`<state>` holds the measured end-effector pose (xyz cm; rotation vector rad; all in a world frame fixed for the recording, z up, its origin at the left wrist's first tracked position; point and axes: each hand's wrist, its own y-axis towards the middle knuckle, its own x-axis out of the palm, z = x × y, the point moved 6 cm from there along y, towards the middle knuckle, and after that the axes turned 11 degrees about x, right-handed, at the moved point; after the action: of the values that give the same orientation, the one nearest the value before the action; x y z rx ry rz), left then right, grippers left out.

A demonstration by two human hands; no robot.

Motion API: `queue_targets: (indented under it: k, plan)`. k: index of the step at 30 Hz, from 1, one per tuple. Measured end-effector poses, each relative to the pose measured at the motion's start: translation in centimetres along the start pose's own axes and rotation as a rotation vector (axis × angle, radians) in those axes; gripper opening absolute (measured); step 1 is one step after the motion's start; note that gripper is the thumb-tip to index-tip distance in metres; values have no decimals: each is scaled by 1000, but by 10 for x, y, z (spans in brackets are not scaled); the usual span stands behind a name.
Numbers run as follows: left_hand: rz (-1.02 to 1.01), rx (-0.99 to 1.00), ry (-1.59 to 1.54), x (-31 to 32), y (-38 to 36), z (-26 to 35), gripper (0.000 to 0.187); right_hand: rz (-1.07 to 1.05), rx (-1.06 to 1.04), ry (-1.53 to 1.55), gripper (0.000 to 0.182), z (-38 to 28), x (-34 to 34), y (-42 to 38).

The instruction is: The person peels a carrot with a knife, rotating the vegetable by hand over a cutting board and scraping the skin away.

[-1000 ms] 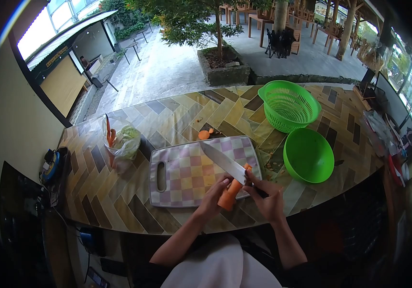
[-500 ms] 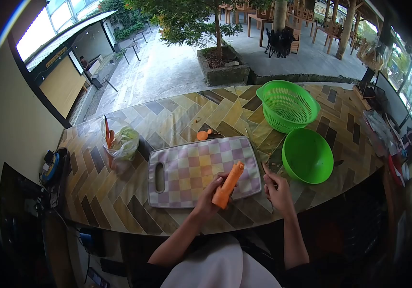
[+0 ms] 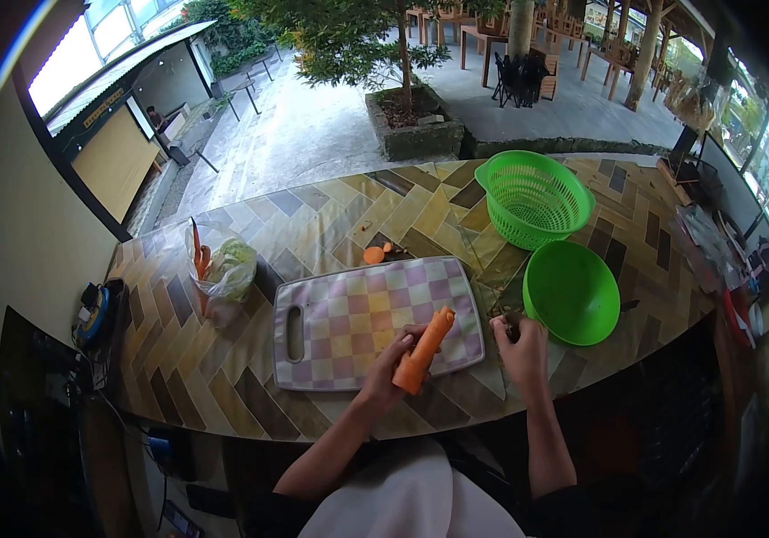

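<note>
My left hand (image 3: 384, 372) is wrapped round the thick lower part of an orange carrot (image 3: 424, 351), which slants above the front edge of a checkered cutting board (image 3: 335, 314). Just right of the board, my right hand (image 3: 526, 351) has its fingers curled together over small dark scraps (image 3: 498, 311); what they hold is too small and dark to make out. Beyond the board's far edge lie a round carrot piece (image 3: 374, 255) and a smaller bit.
A green colander (image 3: 537, 199) stands at the back right, with a green bowl (image 3: 573, 291) touching it in front. A clear plastic bag (image 3: 228, 273) with carrots and something pale green sits on the left of the patterned table (image 3: 214, 377).
My right hand has turned and its fingers have curled in; the thin object seen by them before no longer shows. My left hand still holds the carrot, nearly unmoved.
</note>
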<state>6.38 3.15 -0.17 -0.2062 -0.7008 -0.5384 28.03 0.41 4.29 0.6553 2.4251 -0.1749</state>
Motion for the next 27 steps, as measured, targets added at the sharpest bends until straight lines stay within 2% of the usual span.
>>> queue_targets:
  k: [3, 6, 8, 9, 12, 13, 16, 22, 27]
  plan:
    - [19, 26, 20, 0, 0, 0, 45, -41, -96, -151, 45, -24, -2, -4]
    - [44, 56, 26, -3, 0, 3, 49, 87, -340, 39, 67, -53, -7, -26]
    - [123, 83, -6, 1, -1, 6, 51, -123, -288, -7, 76, -48, 4, -38]
    - [161, 96, -22, 1, -1, 7, 52, -164, -314, -14, 75, -50, 9, -44]
    - [2, 87, -28, 1, -3, 6, 58, -209, -406, -56, 75, -58, 22, -54]
    - [76, 51, 14, 1, -3, 6, 63, -199, -426, -46, 75, -61, 24, -55]
    - [106, -33, -80, -15, -7, -5, 59, -217, -393, -30, 76, -63, 27, -53]
    - [203, -116, -129, -33, -10, -19, 36, -261, -353, -45, 78, -70, 20, -51]
    - [187, -102, -145, -25, -12, -15, 35, -261, -407, -16, 74, -69, 21, -51]
